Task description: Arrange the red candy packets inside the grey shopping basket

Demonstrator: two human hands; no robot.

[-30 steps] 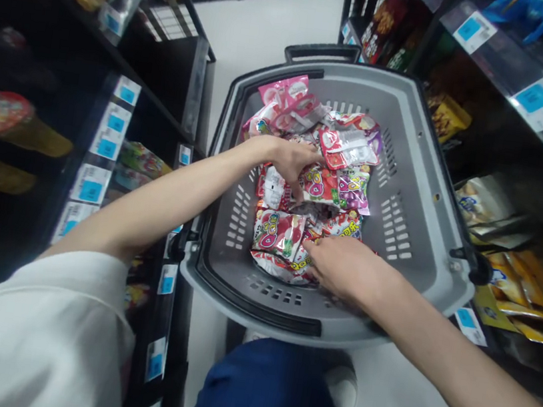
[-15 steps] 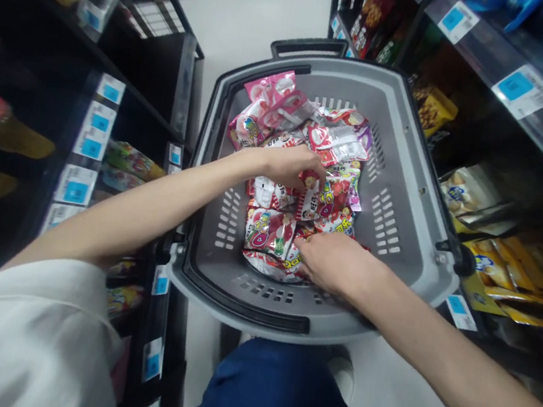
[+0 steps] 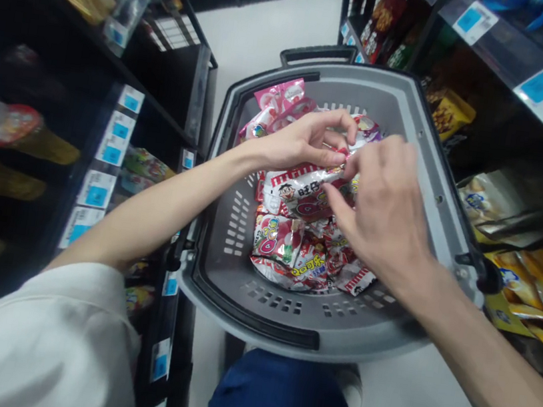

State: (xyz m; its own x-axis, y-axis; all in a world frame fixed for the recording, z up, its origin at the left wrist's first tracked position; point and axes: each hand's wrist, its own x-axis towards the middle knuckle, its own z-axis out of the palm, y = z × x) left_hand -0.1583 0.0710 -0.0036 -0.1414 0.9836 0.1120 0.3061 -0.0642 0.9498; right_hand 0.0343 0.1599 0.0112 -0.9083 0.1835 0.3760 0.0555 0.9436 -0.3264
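Packet of sweets (image 3: 298, 194), red-and-white crinkly plastic, pinched along its top edge by my left hand (image 3: 305, 142) and right hand (image 3: 382, 205) together, held clear above like packets (image 3: 279, 238) heaped in grey slotted plastic basket (image 3: 247, 308), so its printed face shows.

Dim aisle, dark shelves (image 3: 31, 149); floor (image 3: 259, 33) bright; edges bowed, perhaps slightly blurred.

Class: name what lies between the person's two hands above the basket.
Head view: a red-and-white snack packet, held by left hand and right hand.
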